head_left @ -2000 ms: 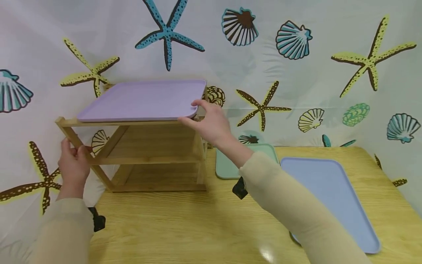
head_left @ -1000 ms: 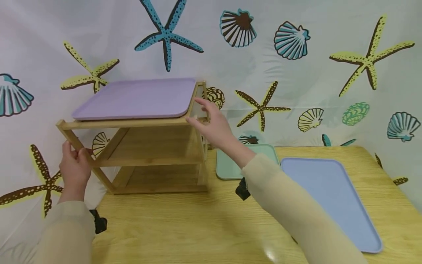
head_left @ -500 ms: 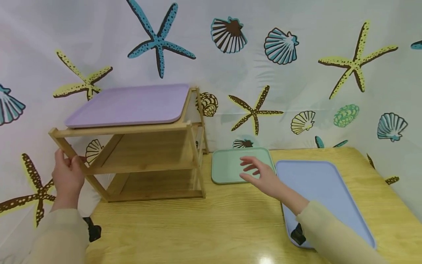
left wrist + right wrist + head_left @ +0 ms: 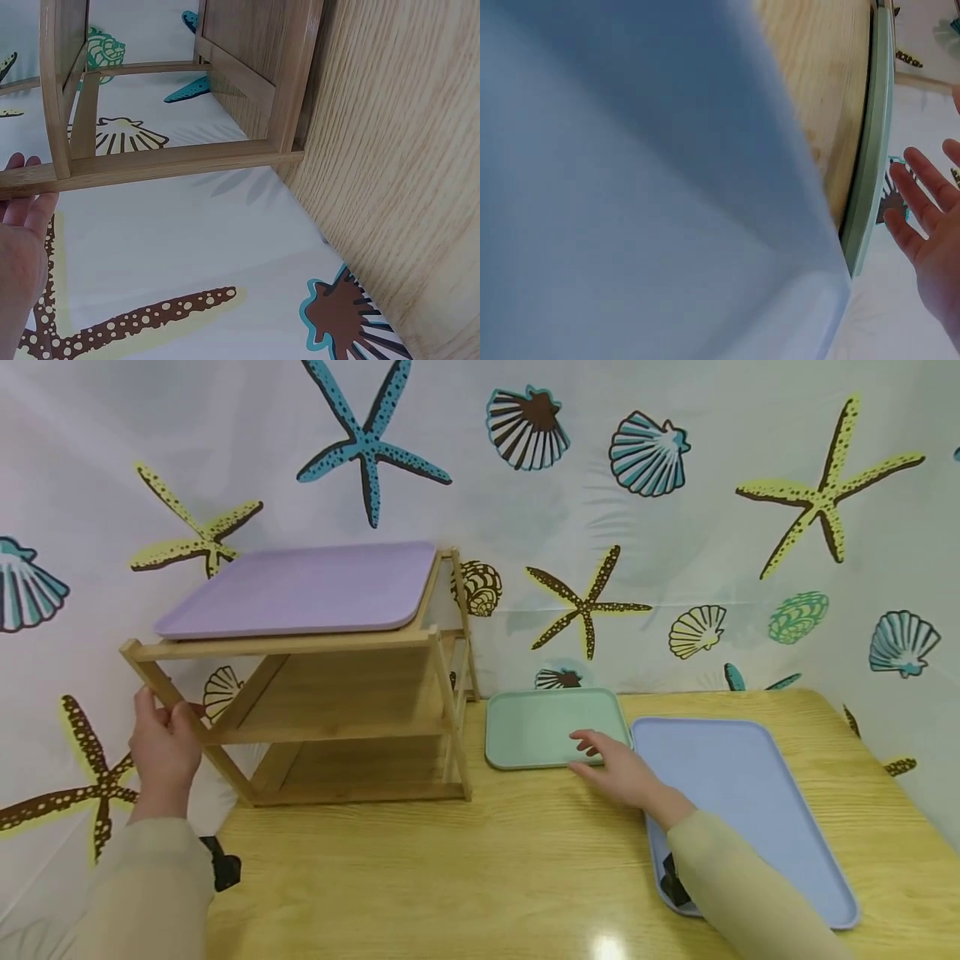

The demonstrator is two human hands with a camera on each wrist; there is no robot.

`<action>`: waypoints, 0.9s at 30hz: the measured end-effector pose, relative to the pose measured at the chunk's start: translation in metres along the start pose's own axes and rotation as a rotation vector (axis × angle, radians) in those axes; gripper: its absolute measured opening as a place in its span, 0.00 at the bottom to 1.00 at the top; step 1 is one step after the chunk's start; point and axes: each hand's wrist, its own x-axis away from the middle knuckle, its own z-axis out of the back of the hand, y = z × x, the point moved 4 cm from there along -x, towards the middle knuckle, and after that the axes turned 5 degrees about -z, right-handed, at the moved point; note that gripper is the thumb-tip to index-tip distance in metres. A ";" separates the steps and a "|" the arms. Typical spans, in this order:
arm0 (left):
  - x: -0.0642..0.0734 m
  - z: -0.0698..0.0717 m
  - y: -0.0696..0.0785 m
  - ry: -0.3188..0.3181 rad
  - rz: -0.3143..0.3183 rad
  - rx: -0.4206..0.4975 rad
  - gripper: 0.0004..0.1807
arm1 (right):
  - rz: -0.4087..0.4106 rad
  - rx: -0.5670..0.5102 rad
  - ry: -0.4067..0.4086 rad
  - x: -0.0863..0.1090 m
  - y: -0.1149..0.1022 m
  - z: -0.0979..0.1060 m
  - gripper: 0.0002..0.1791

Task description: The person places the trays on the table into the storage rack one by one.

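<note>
A wooden three-tier rack [image 4: 337, 727] stands at the left of the table, and a purple tray [image 4: 307, 589] lies on its top tier. My left hand [image 4: 165, 739] grips the rack's front left upright; in the left wrist view its fingers [image 4: 37, 214] curl round that wooden bar. My right hand [image 4: 615, 772] holds nothing and hovers at the front right corner of a green tray [image 4: 543, 727], fingers loosely bent and spread. Below that wrist lies a larger blue tray [image 4: 735, 793], which fills much of the right wrist view.
The wooden table [image 4: 420, 877] runs under the rack and trays. A white cloth [image 4: 465, 460] printed with starfish and shells hangs behind and along both sides. The rack's two lower tiers hold nothing visible. The green and blue trays lie side by side.
My right hand has left the purple tray's right corner and moved right and down to the green tray. The purple tray shifted left on the rack. My left hand keeps its grip.
</note>
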 end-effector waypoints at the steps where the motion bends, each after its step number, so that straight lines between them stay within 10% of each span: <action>1: 0.000 -0.001 0.000 0.003 -0.005 0.002 0.24 | -0.007 0.005 -0.007 -0.002 0.002 0.000 0.28; 8: 0.002 -0.004 0.000 0.012 -0.043 -0.001 0.24 | -0.047 0.022 -0.106 -0.005 0.011 -0.009 0.25; 27: -0.003 -0.001 -0.001 0.000 -0.018 0.006 0.24 | 0.294 0.031 -0.401 0.035 -0.018 -0.022 0.12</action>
